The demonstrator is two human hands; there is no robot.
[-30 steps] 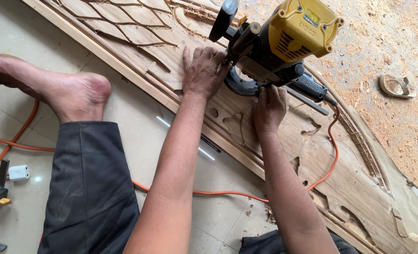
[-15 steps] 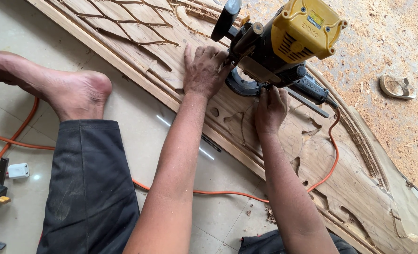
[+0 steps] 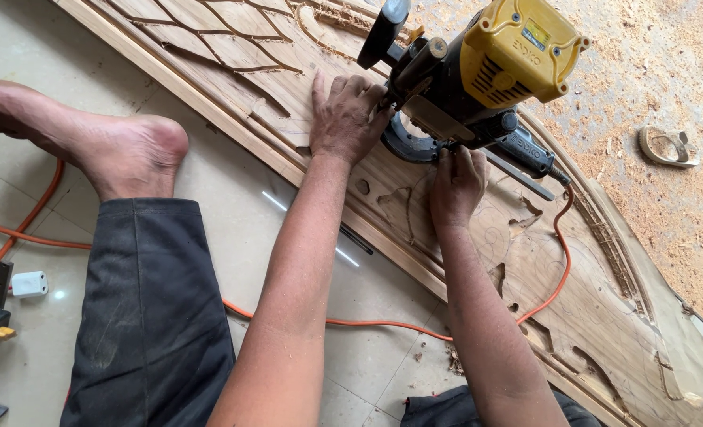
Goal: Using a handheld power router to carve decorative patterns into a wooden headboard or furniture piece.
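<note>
router (image 3: 478,87) between hands, on carved panel (image 3: 414,213)

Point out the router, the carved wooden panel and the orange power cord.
router (image 3: 517,55), head view, on its yellow motor housing.
carved wooden panel (image 3: 596,316), head view, on bare carved wood.
orange power cord (image 3: 383,323), head view, where it crosses the floor tiles.

floor: pale glossy tiles (image 3: 233,198), left and near | far right: sawdust (image 3: 667,71) spread thick | light: soft daylight glare on tiles
</note>
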